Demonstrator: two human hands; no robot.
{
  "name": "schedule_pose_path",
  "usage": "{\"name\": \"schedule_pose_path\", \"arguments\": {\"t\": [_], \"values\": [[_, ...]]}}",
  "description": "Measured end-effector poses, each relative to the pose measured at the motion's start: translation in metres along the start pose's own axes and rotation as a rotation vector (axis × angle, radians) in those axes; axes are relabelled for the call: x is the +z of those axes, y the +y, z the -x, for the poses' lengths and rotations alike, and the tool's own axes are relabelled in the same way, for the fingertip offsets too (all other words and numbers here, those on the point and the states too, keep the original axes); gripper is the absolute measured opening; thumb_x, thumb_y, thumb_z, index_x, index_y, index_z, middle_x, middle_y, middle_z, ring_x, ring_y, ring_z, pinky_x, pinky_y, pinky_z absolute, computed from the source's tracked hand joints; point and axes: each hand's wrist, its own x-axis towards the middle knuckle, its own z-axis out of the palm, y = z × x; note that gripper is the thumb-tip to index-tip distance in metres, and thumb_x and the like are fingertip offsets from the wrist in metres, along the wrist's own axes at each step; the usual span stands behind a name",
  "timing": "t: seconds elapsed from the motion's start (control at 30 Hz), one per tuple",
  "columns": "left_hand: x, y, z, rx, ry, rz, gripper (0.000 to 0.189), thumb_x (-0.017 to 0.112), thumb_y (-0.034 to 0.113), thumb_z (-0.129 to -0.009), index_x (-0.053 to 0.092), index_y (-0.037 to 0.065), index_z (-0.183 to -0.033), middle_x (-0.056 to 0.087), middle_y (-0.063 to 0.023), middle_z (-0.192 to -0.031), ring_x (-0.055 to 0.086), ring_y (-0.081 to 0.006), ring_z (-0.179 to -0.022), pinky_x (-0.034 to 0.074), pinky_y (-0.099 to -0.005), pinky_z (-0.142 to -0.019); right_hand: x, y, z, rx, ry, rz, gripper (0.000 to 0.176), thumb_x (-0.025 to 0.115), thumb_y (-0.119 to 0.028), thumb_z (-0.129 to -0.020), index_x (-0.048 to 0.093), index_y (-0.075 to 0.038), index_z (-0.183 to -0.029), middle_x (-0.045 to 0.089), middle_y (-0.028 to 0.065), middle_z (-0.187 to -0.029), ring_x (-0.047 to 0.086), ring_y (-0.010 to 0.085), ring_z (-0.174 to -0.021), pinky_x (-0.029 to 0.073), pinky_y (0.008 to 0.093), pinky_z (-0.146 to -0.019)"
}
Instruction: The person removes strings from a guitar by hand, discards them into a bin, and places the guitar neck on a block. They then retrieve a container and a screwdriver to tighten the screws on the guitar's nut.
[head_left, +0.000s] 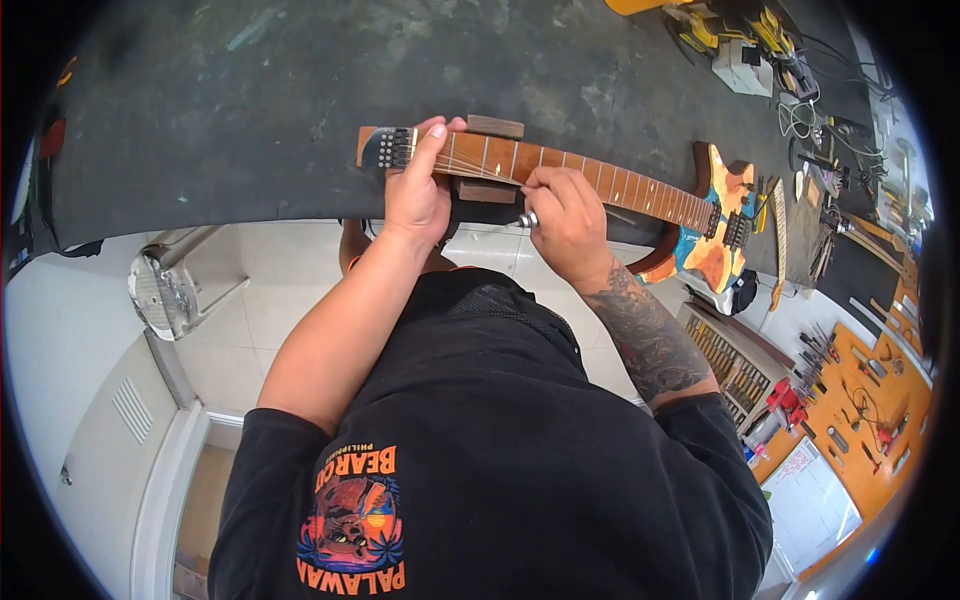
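An electric guitar lies across the dark bench, its blue and tan body at the right and its headless end at the left. Wrapped around the neck near that end is my left hand, thumb on top. At the near edge of the neck, my right hand has curled fingers around a small tool with a silver end. Strings slant over the fretboard between the hands. Wooden blocks show beside and under the neck.
The dark bench top spans the upper view. Tools and cables lie at its far right. A stool stands lower left. An orange pegboard with tools and a red vise are at the right.
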Motion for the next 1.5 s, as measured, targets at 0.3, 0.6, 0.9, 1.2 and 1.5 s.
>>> {"name": "schedule_pose_path", "arguments": {"t": [0.3, 0.6, 0.9, 1.2, 1.5], "values": [[-0.021, 0.030, 0.017, -0.026, -0.026, 0.014, 0.057, 0.061, 0.047, -0.100, 0.043, 0.011, -0.141, 0.057, -0.0139, -0.137, 0.053, -0.0257, -0.131, 0.040, -0.0457, -0.113, -0.024, 0.017, -0.016, 0.118, -0.266, -0.146, 0.022, 0.062, 0.009, -0.072, 0.062, -0.003, -0.091, 0.066, 0.0104, -0.101, 0.068, 0.0344, -0.086, 0.057, 0.0431, -0.074], [-0.042, 0.060, 0.006, 0.088, 0.013, -0.579, 0.038, 0.057, 0.046, -0.104, 0.067, 0.009, -0.109, 0.070, -0.0023, -0.105, 0.066, -0.0140, -0.101, 0.053, -0.0352, -0.089, -0.050, 0.009, -0.033, 0.317, -0.306, -0.281, 0.009, 0.067, 0.007, -0.082, 0.063, -0.001, -0.084, 0.071, 0.0125, -0.089, 0.070, 0.0338, -0.082, 0.055, 0.0393, -0.072], [-0.029, 0.086, 0.018, 0.331, 0.119, -0.978, 0.062, 0.077, 0.041, -0.092, 0.056, 0.001, -0.134, 0.066, -0.0113, -0.125, 0.064, -0.0222, -0.110, 0.050, -0.0387, -0.097, -0.050, 0.019, -0.029, 0.835, -0.245, -0.754, 0.034, 0.069, 0.000, -0.091, 0.044, -0.003, -0.068, 0.070, 0.0059, -0.083, 0.066, 0.0138, -0.071, 0.052, 0.0312, -0.063], [0.012, 0.119, 0.013, 0.773, -0.623, -1.871, 0.060, 0.078, 0.034, -0.087, 0.057, 0.013, -0.139, 0.060, -0.0089, -0.137, 0.046, -0.0339, -0.138, 0.036, -0.0494, -0.115, -0.059, 0.010, -0.033, 0.893, -0.146, -0.716, 0.033, 0.066, 0.000, -0.094, 0.042, -0.003, -0.071, 0.068, 0.0045, -0.082, 0.063, 0.0108, -0.069, 0.051, 0.0278, -0.062], [0.046, 0.130, -0.030, 0.533, -1.077, -1.890, 0.011, 0.069, 0.018, -0.091, 0.074, 0.008, -0.095, 0.068, -0.0021, -0.106, 0.059, -0.0259, -0.110, 0.043, -0.0422, -0.100, -0.067, 0.000, -0.026, 0.888, -0.175, -0.574, 0.022, 0.066, -0.006, -0.094, 0.053, 0.001, -0.077, 0.071, 0.0118, -0.081, 0.070, 0.0228, -0.068, 0.052, 0.0358, -0.063]]}}
